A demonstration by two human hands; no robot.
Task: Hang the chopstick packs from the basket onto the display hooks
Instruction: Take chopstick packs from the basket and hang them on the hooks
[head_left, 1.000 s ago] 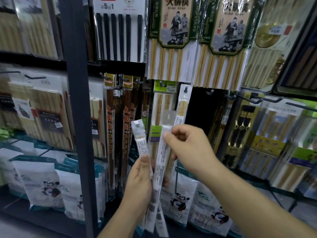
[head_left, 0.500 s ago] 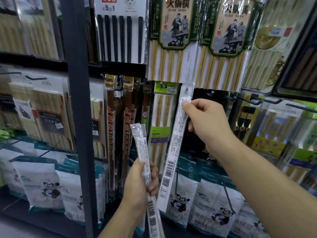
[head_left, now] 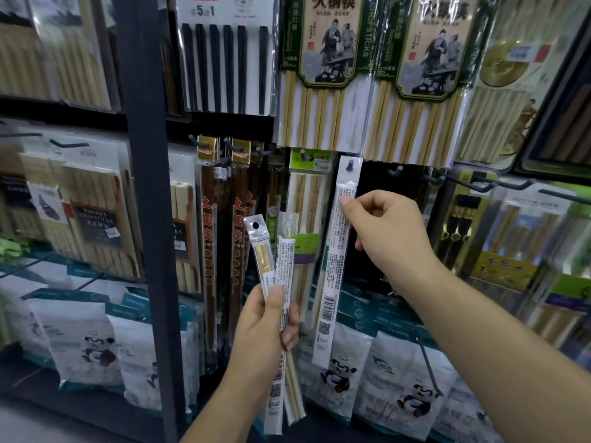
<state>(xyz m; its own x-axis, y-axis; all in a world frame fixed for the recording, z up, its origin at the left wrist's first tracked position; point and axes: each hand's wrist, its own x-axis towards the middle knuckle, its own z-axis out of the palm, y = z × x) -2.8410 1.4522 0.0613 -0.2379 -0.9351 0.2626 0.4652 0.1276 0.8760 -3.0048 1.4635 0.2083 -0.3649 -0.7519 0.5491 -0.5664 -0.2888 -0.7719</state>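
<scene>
A long narrow clear chopstick pack hangs with its top hole over a black display hook in the middle of the rack. My right hand pinches this pack near its upper part, thumb on the printed label. Lower and to the left, my left hand grips two more slim chopstick packs, held upright and fanned slightly apart, their lower ends reaching below the hand. No basket is in view.
A dark vertical rack post stands left of my hands. Brown chopstick packs and a green-labelled pack hang left of the hook; empty hooks stick out to the right. Panda-printed bags fill the shelf below.
My right hand lifted the single pack up and right until its hole sits on the hook. My left hand stayed low; two packs now show fanned apart in it.
</scene>
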